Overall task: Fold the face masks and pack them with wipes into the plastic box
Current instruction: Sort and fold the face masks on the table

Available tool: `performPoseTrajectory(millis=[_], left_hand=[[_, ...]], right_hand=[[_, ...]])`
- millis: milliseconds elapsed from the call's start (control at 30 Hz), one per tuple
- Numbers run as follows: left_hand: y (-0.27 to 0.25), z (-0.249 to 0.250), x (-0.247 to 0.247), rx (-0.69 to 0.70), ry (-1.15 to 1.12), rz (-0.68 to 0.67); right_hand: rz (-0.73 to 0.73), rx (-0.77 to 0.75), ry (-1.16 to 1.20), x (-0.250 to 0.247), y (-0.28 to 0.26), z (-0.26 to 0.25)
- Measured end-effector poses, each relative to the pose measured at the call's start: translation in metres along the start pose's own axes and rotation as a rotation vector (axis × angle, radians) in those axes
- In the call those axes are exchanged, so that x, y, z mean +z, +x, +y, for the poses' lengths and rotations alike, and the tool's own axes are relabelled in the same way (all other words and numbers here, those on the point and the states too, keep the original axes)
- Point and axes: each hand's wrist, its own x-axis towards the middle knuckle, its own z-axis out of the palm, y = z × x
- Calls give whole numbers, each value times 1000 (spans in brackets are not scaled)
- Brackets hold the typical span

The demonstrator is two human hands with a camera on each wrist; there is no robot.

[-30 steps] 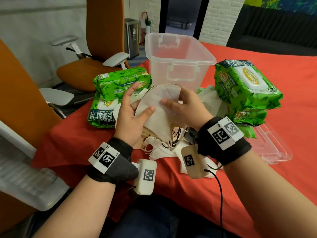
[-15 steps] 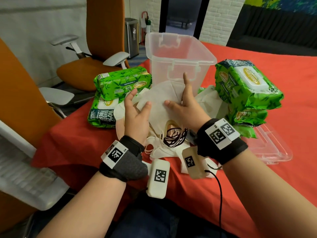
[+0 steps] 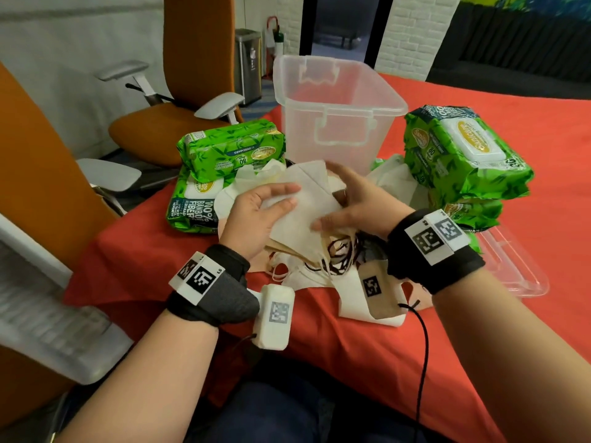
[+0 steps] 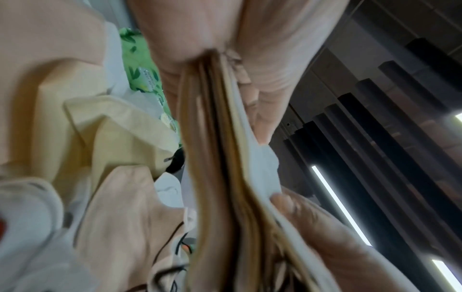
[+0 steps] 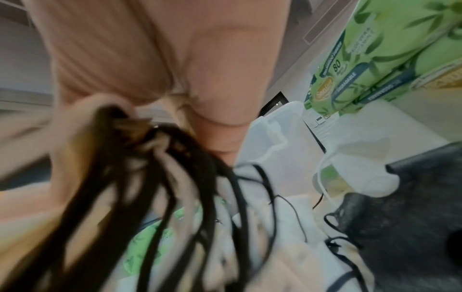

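Note:
Both hands hold a stack of folded face masks (image 3: 303, 203), white one on top, just in front of the clear plastic box (image 3: 339, 103). My left hand (image 3: 287, 196) pinches its left edge between thumb and fingers. In the left wrist view the stack (image 4: 217, 158) shows edge on. My right hand (image 3: 339, 199) grips the right side, where dark ear loops (image 5: 150, 177) hang down. Loose masks (image 3: 319, 276) lie underneath on the red table. Green wipes packs sit at the left (image 3: 230, 148) and right (image 3: 463, 155).
The box's clear lid (image 3: 511, 266) lies flat at the right, partly under the wipes. A black mask (image 5: 400, 217) lies in the pile near my right wrist. Orange office chairs (image 3: 166, 129) stand past the table's left edge (image 3: 105, 251).
The mask stack has come down from the box's front wall and turned flatter, white face up. My right forefinger no longer points up along it, and my left hand has shifted rightward.

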Motion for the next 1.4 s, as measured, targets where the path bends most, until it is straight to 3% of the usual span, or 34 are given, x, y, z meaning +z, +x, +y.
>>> performPoseTrajectory(millis=[67, 167, 233, 433, 533, 633, 800, 967, 1033, 1200, 1300, 1400], left_hand=[[2, -1, -6, 42, 4, 106], [4, -2, -13, 120, 7, 266], [4, 1, -15, 177, 16, 308], [5, -3, -19, 152, 58, 250], [3, -5, -15, 131, 40, 199], [3, -4, -14, 135, 40, 171], [0, -2, -17, 127, 18, 195], [4, -1, -30, 140, 65, 270], [4, -2, -30, 134, 79, 280], [6, -7, -40, 98, 107, 308], [5, -10, -48, 71, 94, 332], [5, -11, -57, 63, 98, 384]], right_hand=[[27, 23, 27, -3, -4, 3], [268, 5, 200, -5, -7, 9], [337, -27, 257, 0, -10, 8], [325, -39, 293, -1, -12, 6], [146, -60, 200, 6, -15, -4], [23, -17, 286, 13, -15, -10], [199, 3, 293, 20, -6, -5], [253, -3, 278, 7, -5, 2], [189, -5, 244, 9, -4, 1], [121, 11, 32, 3, 8, -2], [34, 35, -437, 2, 32, 6], [-152, 79, -890, 16, 51, 4]])
